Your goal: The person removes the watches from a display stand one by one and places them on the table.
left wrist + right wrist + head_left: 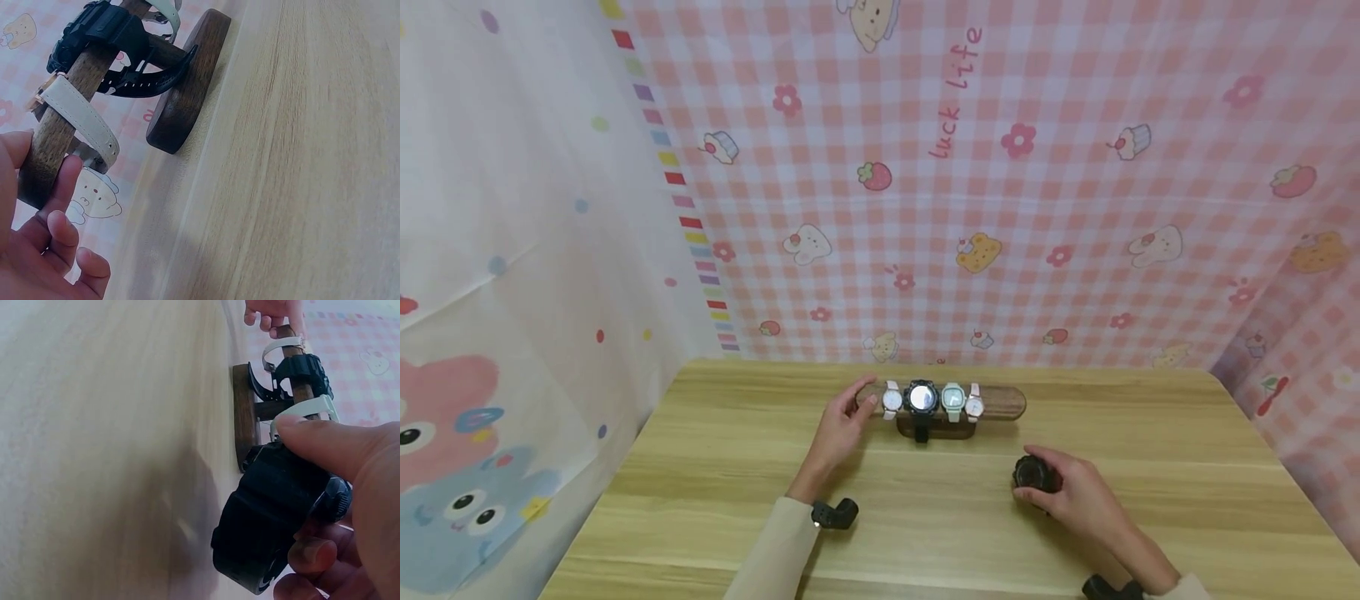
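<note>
A dark wooden watch stand (1004, 403) stands toward the table's back, its bar raised over a base (194, 81). Several watches hang along the bar: a white-strapped watch (891, 400), a large black watch (921, 397), a pale green square watch (952, 397) and a small pink-strapped watch (974, 406). My left hand (842, 422) pinches the bar's left end between thumb and fingers, beside the white-strapped watch. Held in my right hand (1081, 493) is a chunky black wristwatch (269, 512), its strap looped, in front and to the right of the stand.
The wooden table (715, 492) spreads around both hands. Behind it hangs a pink checked cloth (925, 292), and a white printed cloth (550, 292) hangs at the left. Black wrist cameras (837, 513) are strapped at the sleeves.
</note>
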A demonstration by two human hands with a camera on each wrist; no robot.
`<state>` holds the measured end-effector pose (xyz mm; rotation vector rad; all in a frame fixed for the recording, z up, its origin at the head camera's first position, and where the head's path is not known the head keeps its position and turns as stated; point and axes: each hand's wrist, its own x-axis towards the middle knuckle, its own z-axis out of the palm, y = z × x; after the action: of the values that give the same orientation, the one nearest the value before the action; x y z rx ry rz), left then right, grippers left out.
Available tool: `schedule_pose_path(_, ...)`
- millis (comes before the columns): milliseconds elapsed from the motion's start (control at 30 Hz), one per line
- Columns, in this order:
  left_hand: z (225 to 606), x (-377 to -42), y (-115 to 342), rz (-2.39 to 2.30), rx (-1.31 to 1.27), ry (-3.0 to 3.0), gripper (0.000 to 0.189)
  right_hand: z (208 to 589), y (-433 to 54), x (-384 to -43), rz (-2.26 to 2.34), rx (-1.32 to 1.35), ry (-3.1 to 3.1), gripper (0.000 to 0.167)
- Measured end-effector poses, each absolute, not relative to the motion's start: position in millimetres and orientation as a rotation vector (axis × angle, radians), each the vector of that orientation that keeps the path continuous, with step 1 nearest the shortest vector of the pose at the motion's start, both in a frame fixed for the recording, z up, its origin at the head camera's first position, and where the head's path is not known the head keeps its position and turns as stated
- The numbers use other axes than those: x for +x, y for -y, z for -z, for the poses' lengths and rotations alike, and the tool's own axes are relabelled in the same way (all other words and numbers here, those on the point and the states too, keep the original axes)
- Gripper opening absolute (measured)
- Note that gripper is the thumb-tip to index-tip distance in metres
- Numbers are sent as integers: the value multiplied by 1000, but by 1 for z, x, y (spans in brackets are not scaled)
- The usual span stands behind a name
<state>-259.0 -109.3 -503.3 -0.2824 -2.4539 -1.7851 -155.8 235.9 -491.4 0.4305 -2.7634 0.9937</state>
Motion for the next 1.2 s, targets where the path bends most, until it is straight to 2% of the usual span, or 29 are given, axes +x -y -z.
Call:
schedule_pose_path(600,504,-258,109,1808,-293,2451,38,502,-228,-152,-899,481,2773,58)
schedule_pose_path(1200,503,-260,110,1809,-267,2461,40,500,-228,-156,-864,495,2807,63)
